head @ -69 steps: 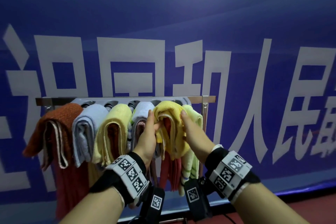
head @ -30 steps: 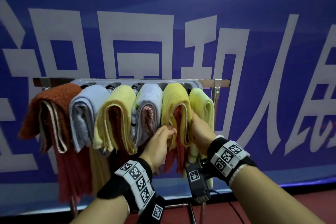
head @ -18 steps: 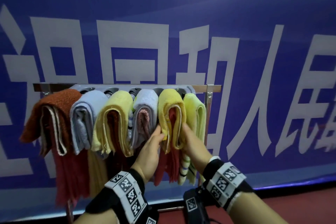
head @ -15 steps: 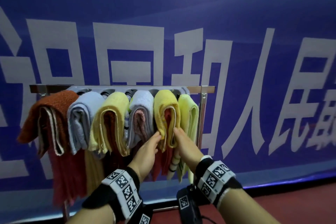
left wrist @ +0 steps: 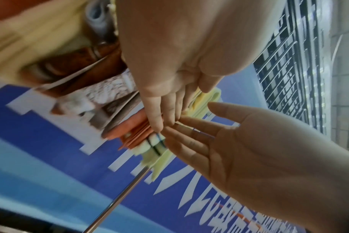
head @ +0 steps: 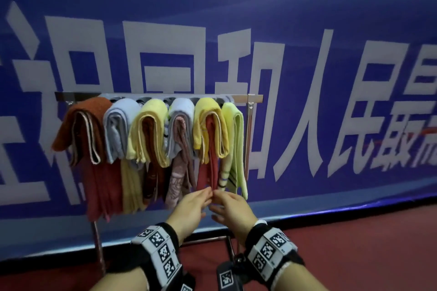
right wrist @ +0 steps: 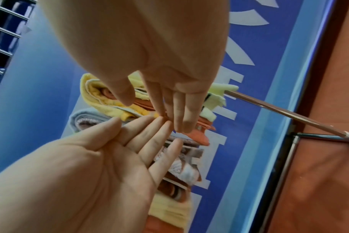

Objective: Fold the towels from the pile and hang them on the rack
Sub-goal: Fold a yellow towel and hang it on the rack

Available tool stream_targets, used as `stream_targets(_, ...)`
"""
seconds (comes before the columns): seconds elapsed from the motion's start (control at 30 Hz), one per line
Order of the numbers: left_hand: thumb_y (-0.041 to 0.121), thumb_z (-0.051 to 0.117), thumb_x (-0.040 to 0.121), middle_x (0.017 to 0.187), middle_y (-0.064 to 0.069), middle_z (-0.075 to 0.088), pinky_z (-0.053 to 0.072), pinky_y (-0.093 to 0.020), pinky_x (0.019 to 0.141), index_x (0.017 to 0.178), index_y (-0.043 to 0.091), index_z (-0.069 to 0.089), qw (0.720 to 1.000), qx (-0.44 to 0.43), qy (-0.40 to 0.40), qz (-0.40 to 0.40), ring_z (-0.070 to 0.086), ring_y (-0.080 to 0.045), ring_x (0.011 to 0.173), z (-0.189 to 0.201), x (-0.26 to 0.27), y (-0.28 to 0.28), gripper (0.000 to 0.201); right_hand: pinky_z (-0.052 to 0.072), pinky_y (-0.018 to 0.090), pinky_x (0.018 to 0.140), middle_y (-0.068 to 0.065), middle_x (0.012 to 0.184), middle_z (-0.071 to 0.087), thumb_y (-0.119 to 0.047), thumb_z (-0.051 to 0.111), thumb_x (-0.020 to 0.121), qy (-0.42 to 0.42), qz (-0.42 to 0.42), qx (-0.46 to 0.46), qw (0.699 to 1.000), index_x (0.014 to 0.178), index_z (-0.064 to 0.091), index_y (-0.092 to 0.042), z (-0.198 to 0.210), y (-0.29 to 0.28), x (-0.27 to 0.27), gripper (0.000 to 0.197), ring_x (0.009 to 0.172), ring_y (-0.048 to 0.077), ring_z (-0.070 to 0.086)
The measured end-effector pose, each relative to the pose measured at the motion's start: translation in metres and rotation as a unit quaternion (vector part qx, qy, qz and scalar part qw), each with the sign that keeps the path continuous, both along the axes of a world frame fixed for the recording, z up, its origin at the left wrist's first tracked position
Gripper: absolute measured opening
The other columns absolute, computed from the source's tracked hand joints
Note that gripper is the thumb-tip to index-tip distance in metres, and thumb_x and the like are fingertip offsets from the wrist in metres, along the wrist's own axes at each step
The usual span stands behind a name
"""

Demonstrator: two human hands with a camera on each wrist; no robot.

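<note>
A metal rack [head: 248,98] carries several folded towels side by side: rust [head: 80,123], pale blue [head: 118,123], yellow [head: 151,125], grey [head: 183,118], a yellow towel [head: 211,123] over a red towel [head: 211,168], and lime green [head: 234,137] at the right end. My left hand [head: 191,208] and right hand [head: 230,208] meet palm to palm below the red towel's lower end. Their straight fingers touch at the tips against that end, as the left wrist view shows for the left hand [left wrist: 169,78] and right hand [left wrist: 239,149]. Neither hand grips anything.
A blue banner with large white characters [head: 307,101] stands right behind the rack. The floor [head: 354,255] is red. The rack's right post [head: 247,139], left leg [head: 98,250] and low foot bar [head: 205,240] lie close to my wrists.
Both hands have slid down from the yellow towel's fold to the bottom of the red towel beneath it. The towels hang as before.
</note>
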State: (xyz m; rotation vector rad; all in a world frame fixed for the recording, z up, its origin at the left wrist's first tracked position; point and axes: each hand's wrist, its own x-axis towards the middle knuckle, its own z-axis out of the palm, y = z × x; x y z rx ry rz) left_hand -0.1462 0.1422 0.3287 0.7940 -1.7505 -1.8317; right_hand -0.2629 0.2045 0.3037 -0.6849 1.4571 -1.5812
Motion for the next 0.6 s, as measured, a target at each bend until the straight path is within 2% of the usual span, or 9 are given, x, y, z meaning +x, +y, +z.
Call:
stream_targets(0.07,0.021,0.039,0.108,0.139,-0.004,0.059,0.042,-0.036,0.107,0.136,0.013,0.056,1.0,-0.023,-0.008,0.006,0.053,-0.018,0.132,-0.027,0.005,0.006,0.034,0.045,0.024,0.063,0.004,0.086,0.067,-0.018,0.055,0.102,0.0,-0.016,0.001,1.0,0.093,0.071,-0.009,-0.02,0.01,0.01,0.021,0.071,0.01,0.06)
stream_targets(0.13,0.013,0.044,0.106,0.116,0.002,0.073,0.048,-0.03,0.096,0.115,0.016,0.069,0.999,-0.049,-0.015,0.012,0.064,-0.013,0.115,-0.054,0.011,0.013,0.026,0.044,0.016,0.054,0.004,0.082,0.071,-0.007,0.054,0.1,0.012,-0.046,0.006,0.999,0.087,0.073,-0.007,-0.045,0.017,0.015,0.023,0.062,0.004,0.063)
stream_targets(0.2,0.007,0.046,0.104,0.096,0.004,0.077,0.052,-0.023,0.086,0.106,0.01,0.071,0.999,-0.027,-0.018,0.02,0.07,-0.008,0.093,-0.079,0.016,0.021,0.026,0.041,0.016,0.048,0.006,0.075,0.068,-0.004,0.054,0.097,0.005,-0.059,0.016,0.998,0.078,0.07,-0.008,-0.07,0.021,0.019,0.025,0.055,0.005,0.061)
stream_targets(0.23,0.004,0.045,0.103,0.097,0.0,0.076,0.054,-0.02,0.083,0.11,0.003,0.069,0.999,-0.014,-0.024,0.025,0.071,-0.008,0.088,-0.093,0.019,0.022,0.025,0.04,0.02,0.048,0.007,0.071,0.063,-0.007,0.057,0.092,-0.016,-0.062,0.033,0.997,0.075,0.068,-0.007,-0.082,0.023,0.022,0.02,0.053,0.009,0.058)
stream_targets(0.3,0.005,0.047,0.103,0.111,-0.01,0.071,0.051,-0.022,0.085,0.121,-0.003,0.065,0.998,-0.006,-0.055,0.022,0.068,-0.016,0.098,-0.122,0.026,0.02,0.027,0.037,0.024,0.052,0.01,0.064,0.059,-0.013,0.06,0.076,-0.058,-0.08,0.059,0.993,0.074,0.064,-0.004,-0.106,0.027,0.026,0.011,0.05,0.017,0.053)
stream_targets(0.33,0.009,0.049,0.103,0.117,-0.011,0.069,0.049,-0.026,0.086,0.123,0.0,0.065,0.996,-0.002,-0.085,0.014,0.065,-0.019,0.103,-0.138,0.029,0.02,0.027,0.038,0.024,0.053,0.01,0.059,0.06,-0.013,0.059,0.077,-0.073,-0.097,0.074,0.99,0.074,0.062,-0.002,-0.121,0.029,0.027,0.011,0.048,0.019,0.053)
stream_targets(0.4,0.017,0.052,0.103,0.12,-0.009,0.069,0.045,-0.029,0.087,0.123,0.006,0.067,0.99,0.008,-0.139,0.004,0.064,-0.017,0.104,-0.174,0.037,0.017,0.027,0.039,0.023,0.051,0.007,0.048,0.058,-0.002,0.05,0.092,-0.074,-0.129,0.112,0.983,0.072,0.059,-0.002,-0.157,0.03,0.025,0.021,0.04,0.018,0.05)
stream_targets(0.5,0.02,0.055,0.102,0.119,-0.009,0.071,0.046,-0.031,0.087,0.121,0.007,0.069,0.981,0.046,-0.19,0.006,0.065,-0.018,0.105,-0.227,0.044,0.009,0.027,0.033,0.022,0.05,0.006,0.039,0.05,0.003,0.042,0.096,-0.094,-0.149,0.171,0.969,0.068,0.054,-0.004,-0.21,0.031,0.018,0.031,0.037,0.016,0.042)
stream_targets(0.6,0.019,0.053,0.103,0.117,-0.006,0.07,0.047,-0.024,0.075,0.12,0.01,0.07,0.967,0.08,-0.24,-0.002,0.064,-0.018,0.107,-0.279,0.043,-0.001,0.026,0.035,0.02,0.048,0.006,0.042,0.05,-0.004,0.042,0.098,-0.111,-0.153,0.228,0.955,0.069,0.053,-0.006,-0.258,0.03,0.01,0.031,0.043,0.018,0.045)
